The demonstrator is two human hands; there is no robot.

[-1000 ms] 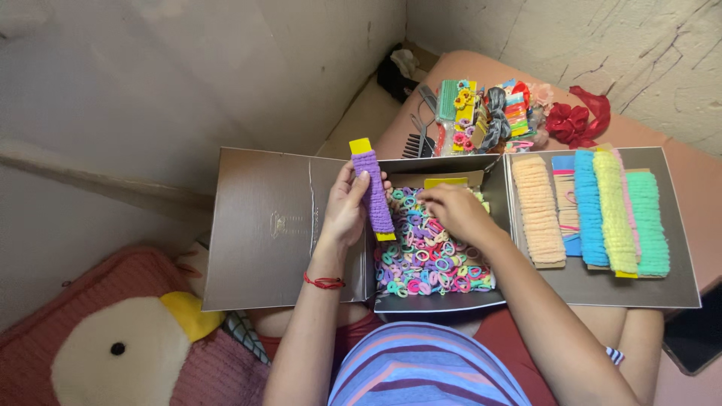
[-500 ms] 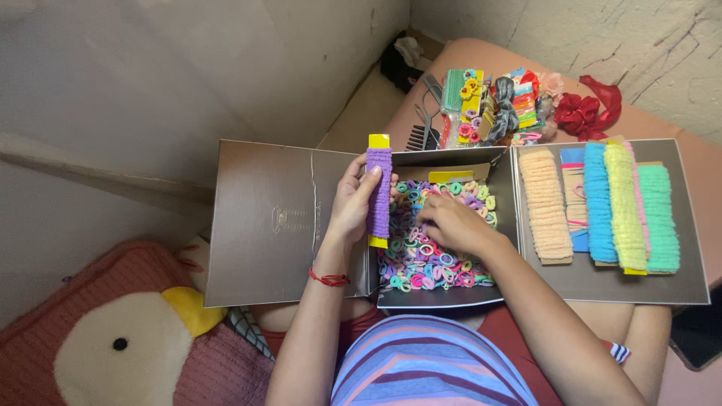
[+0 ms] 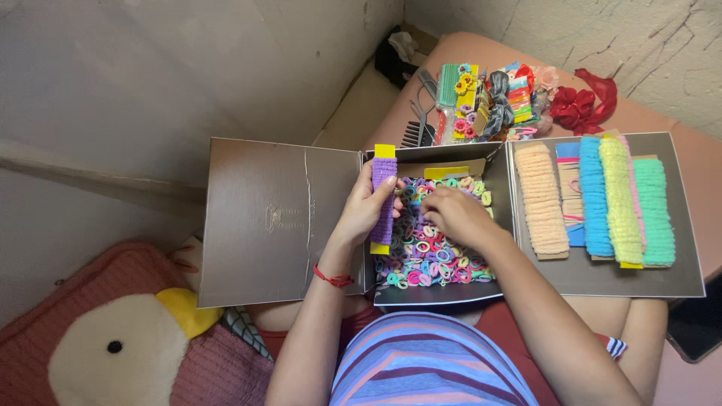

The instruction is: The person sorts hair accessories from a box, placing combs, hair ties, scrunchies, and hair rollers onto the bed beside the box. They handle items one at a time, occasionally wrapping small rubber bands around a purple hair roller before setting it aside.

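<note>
Left hand point(image 3: 366, 210) grips purple-banded card point(image 3: 383, 199) — fingers point(image 3: 388, 183) wrapped across it.

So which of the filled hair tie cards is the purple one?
The card in the left hand, upright over the box. The other filled cards, peach, blue, yellow-green and mint, lie on the right flap.

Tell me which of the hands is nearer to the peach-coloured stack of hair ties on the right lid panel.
Right. The right hand is in the box of small colourful hair ties, beside the peach-coloured stack; the left hand, holding the purple-wrapped card, is farther away.
</note>
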